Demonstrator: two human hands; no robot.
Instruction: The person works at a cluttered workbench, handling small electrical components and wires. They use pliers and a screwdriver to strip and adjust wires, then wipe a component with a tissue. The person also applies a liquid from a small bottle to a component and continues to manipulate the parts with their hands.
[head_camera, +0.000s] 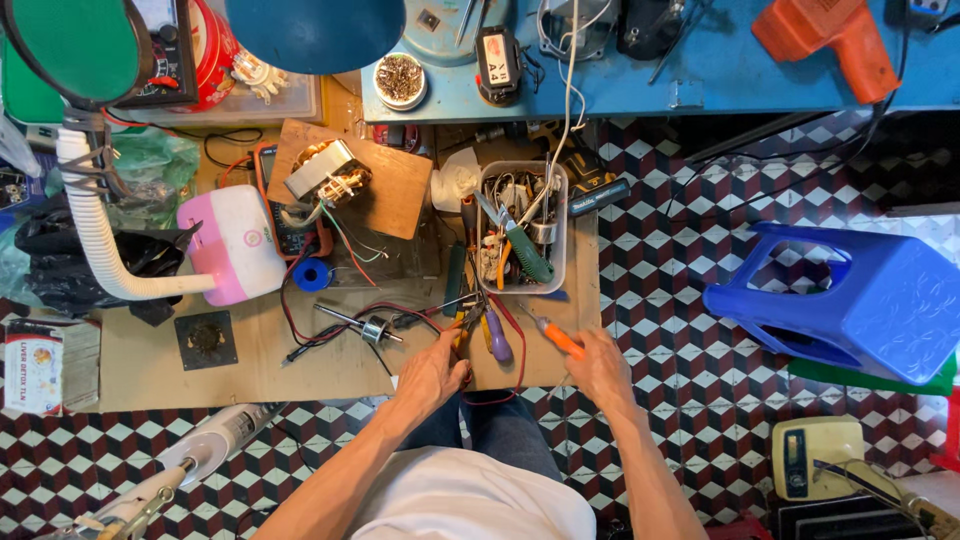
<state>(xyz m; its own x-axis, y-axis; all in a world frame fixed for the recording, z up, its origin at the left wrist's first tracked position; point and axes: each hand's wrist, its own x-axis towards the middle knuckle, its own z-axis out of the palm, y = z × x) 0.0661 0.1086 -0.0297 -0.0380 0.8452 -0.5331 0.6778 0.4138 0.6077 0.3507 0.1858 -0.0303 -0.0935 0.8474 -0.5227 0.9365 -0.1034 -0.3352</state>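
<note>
Screwdriver (552, 336) — orange-handled, lying on the cardboard mat (250, 370) with its long axis running from ten to four o'clock — sits closed in the right hand (600, 368); the left hand (432, 372) pinches purple-handled pliers (492, 335) at nine o'clock, close by.

Right hand (601, 368) at lower centre grips an orange-handled screwdriver (552, 337). Left hand (432, 375) just beside it, on red wires (400, 312) near purple-handled pliers (496, 335). Clear tool tub (521, 228) above them on cardboard sheet (300, 365). Blue stool (850, 300) at right.
</note>
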